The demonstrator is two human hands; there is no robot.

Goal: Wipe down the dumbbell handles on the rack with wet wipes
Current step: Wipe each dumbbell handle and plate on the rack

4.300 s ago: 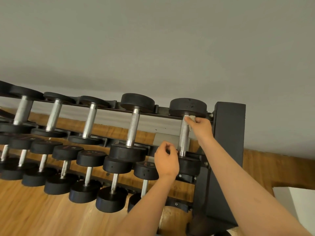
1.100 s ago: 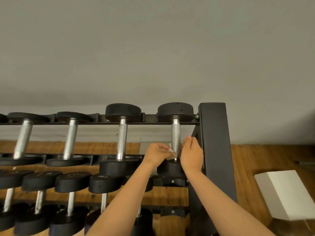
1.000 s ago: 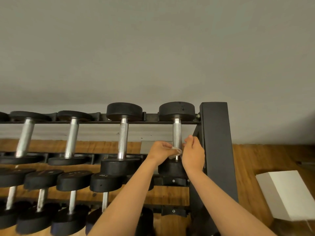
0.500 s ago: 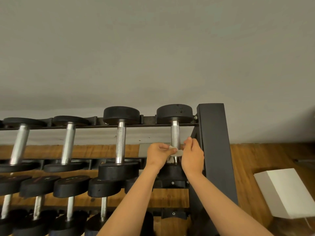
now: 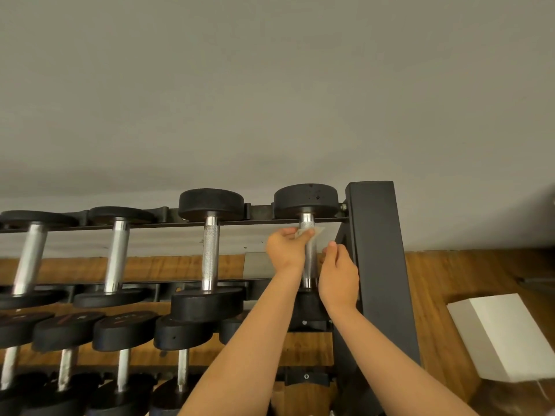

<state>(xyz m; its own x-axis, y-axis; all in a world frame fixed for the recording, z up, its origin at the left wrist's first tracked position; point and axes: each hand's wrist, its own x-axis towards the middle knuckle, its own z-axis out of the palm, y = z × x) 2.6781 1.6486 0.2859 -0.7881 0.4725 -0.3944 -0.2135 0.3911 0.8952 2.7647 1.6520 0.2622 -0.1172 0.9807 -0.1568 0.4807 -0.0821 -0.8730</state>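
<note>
On the left, black round-headed dumbbells (image 5: 115, 250) with bright steel bars lie side by side on the upper tier of the dark metal rack (image 5: 261, 218), and shorter ones sit on the tier below. The rightmost dumbbell (image 5: 306, 199) lies with its long axis pointing away from the viewer toward the wall, one matte rubber head far and one near. Its knurled steel handle (image 5: 310, 270) runs between them.

The left hand (image 5: 285, 252) curls round the far end of that handle, pinching a thin, pale wet wipe (image 5: 319, 231) against the metal. The right hand (image 5: 339, 274) sits just beside the handle with curled fingers; I cannot tell whether it holds anything. Next stands the rack's square black upright (image 5: 378, 250), then a white box (image 5: 504, 334) on the wooden plank floor (image 5: 450, 280). A plain grey wall (image 5: 270, 85) rises behind.
</note>
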